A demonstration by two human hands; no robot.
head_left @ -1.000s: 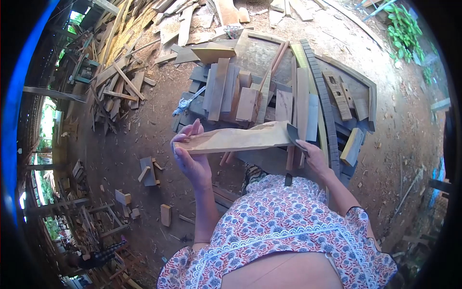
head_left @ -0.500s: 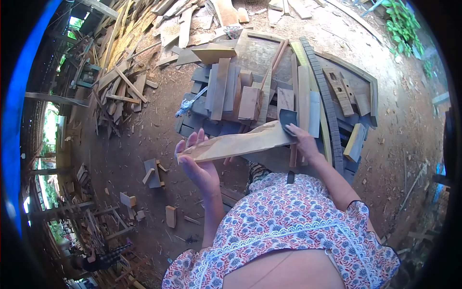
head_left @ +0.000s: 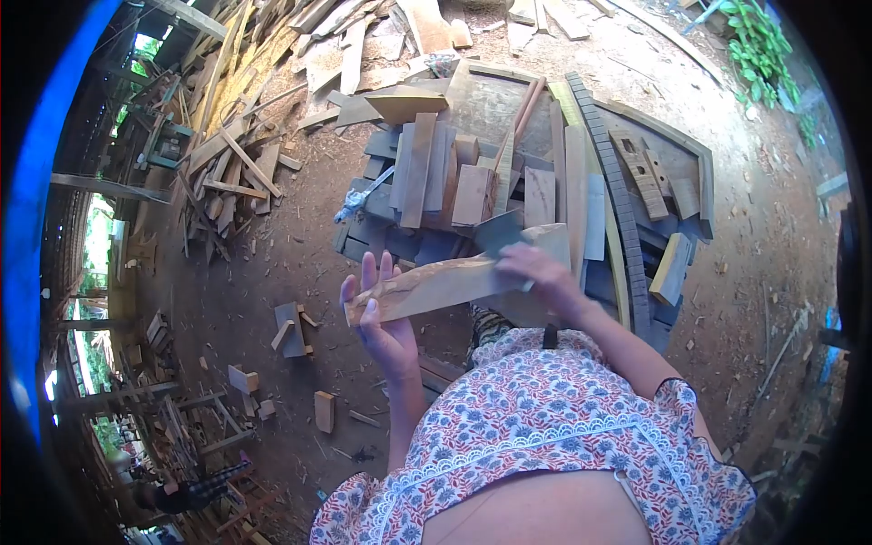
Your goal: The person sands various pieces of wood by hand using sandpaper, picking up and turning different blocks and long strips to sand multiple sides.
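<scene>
A long pale wooden board (head_left: 431, 289) with a wavy, rough upper edge lies across in front of me. My left hand (head_left: 386, 331) grips its left end, thumb on the near face and fingers behind. Over the board's right half, my right hand (head_left: 542, 275) is closed on a dark sheet of sandpaper (head_left: 498, 234), which bends up past the upper edge. That hand is blurred, and it hides part of the board and of the sheet.
Beyond the board, a low table (head_left: 490, 95) bears stacked wood blocks (head_left: 420, 168), long strips and a dark ridged curved piece (head_left: 610, 173). Offcuts (head_left: 324, 411) lie on the dirt floor. A scrap heap (head_left: 232, 173) stands left; a person (head_left: 186, 490) is at lower left.
My right hand has slid left along the board with the sandpaper, from its right end toward the middle. The board's left end has shifted slightly right and down with my left hand.
</scene>
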